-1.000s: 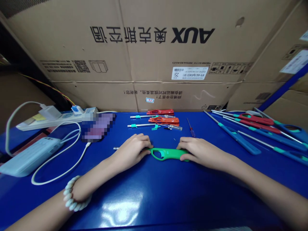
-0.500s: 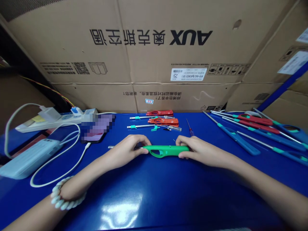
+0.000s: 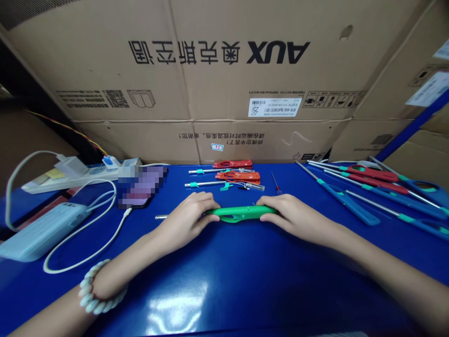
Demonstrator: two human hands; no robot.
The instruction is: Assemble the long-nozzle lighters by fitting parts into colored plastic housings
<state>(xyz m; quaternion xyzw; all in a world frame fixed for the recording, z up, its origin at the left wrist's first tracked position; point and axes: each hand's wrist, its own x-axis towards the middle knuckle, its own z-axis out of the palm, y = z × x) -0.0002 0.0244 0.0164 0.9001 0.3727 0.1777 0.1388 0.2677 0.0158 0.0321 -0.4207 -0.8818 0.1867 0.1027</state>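
A green long-necked gas lighter (image 3: 242,213) lies level between my two hands, its metal tube pointing left. My left hand (image 3: 192,213) is closed on the neck end, with the tube's tip showing beyond the fingers. The handle's far end is pinched by my right hand (image 3: 284,211). Behind it lie opened lighters: an orange handle shell (image 3: 240,177) and a red handle shell (image 3: 233,164), with metal tubes, turquoise parts and a clear fuel tank (image 3: 256,186). A screwdriver (image 3: 277,186) lies just beyond my right hand.
Several blue and red lighters (image 3: 361,208) are spread at the right. On the left are a power strip (image 3: 94,173), a blurred phone (image 3: 142,187), a light-blue power bank (image 3: 45,231) and a looping white cable (image 3: 80,248). A large cardboard box (image 3: 210,103) walls off the back.
The green lighter has risen slightly and rolled about its length, so its trigger opening looks narrower. Both hands have kept hold of its ends.
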